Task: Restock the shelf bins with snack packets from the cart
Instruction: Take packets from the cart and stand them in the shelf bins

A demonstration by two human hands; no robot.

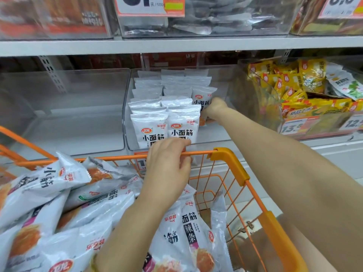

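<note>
White packet (pixel 202 99), printed with a red logo and black characters, is held at its right edge by the curled fingers (pixel 205 113) of your right hand (pixel 215 107). The fingertips are hidden behind the packet, so you cannot tell how far round they reach. The packet stands upright inside the middle clear bin (pixel 212 143), at the three o'clock end of the rows of matching packets (pixel 167 116) standing there. Your right forearm runs back from the bin toward five o'clock.

Your left hand (pixel 169 163) sits at six o'clock from the bin. Its fingers are pressed together and hooked over the orange top rail of the cart (pixel 231 160), gripping it. Inside the cart, from seven to nine o'clock of the view, lies a loose heap of the same white snack packets (pixel 59 193), flat and overlapping. At three o'clock from the middle bin, a neighbouring bin holds yellow packets (pixel 294 85).

The step in hand looks like setting one packet into place beside the filled rows. Next, you would likely seat it upright against its neighbours and loosen your fingers without tipping it. Then draw your right hand back over the rail and reach toward seven o'clock for another packet from the heap.
</note>
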